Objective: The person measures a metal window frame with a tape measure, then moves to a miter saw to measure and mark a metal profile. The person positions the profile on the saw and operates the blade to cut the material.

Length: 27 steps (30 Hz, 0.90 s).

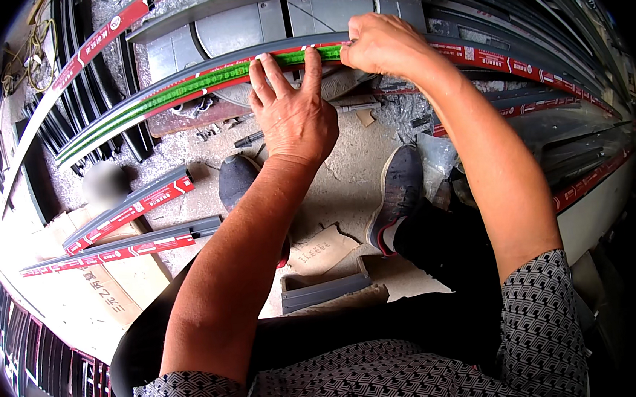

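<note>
A green tape measure blade (195, 90) lies along a long grey profile (172, 83) with a red printed film, which crosses in front of me. My left hand (292, 117) rests on them, its fingers spread and the fingertips pressing down on the blade. To its right, my right hand (384, 44) is closed in a pinch at the profile, just where the green blade stops. Its fingers hide what they hold, if anything. The red-filmed profile (510, 63) continues beyond my right wrist.
Behind the profile is a grey slotted metal machine table (243, 29). Short red-and-grey profile pieces (133, 207) lie on cardboard (125, 280) at left. A white-and-red strip (58, 85) leans at far left. Bundles of profiles lie on both sides. A grey offcut (326, 288) sits between my legs.
</note>
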Motion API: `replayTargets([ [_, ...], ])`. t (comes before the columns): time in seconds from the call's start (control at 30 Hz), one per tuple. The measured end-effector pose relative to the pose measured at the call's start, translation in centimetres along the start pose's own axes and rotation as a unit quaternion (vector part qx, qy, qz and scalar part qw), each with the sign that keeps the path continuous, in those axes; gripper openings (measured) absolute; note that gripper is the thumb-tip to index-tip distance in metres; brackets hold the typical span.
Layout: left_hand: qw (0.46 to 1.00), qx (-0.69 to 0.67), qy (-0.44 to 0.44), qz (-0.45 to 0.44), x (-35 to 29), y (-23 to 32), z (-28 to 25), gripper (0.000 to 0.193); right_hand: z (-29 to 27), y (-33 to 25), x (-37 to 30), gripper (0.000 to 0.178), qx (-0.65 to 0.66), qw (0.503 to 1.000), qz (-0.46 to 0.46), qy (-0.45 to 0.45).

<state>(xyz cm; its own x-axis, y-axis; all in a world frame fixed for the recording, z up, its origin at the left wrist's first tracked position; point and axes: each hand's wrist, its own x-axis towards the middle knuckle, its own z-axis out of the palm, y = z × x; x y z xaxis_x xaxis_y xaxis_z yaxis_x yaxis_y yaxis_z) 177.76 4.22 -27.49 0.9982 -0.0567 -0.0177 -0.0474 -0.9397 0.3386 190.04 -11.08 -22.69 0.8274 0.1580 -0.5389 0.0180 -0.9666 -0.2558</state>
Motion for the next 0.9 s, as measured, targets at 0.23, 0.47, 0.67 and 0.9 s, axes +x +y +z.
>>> replayTargets([
  [0.23, 1.0, 0.004, -0.012, -0.008, -0.09, 0.16, -0.07, 0.079, -0.08, -0.15, -0.08, 0.041, -0.008, 1.0, 0.005, 0.002],
  [0.47, 1.0, 0.007, -0.014, -0.004, -0.13, 0.01, 0.2, 0.082, 0.05, -0.19, -0.09, 0.041, -0.011, 1.0, 0.008, 0.013],
  [0.67, 1.0, 0.011, -0.008, 0.002, -0.21, -0.17, 0.58, 0.084, -0.16, -0.29, 0.08, 0.045, -0.017, 1.0, 0.008, -0.013],
  [0.9, 1.0, 0.006, -0.018, 0.002, -0.27, -0.31, 0.68, 0.086, -0.17, -0.33, -0.52, 0.049, -0.012, 1.0, 0.009, 0.008],
])
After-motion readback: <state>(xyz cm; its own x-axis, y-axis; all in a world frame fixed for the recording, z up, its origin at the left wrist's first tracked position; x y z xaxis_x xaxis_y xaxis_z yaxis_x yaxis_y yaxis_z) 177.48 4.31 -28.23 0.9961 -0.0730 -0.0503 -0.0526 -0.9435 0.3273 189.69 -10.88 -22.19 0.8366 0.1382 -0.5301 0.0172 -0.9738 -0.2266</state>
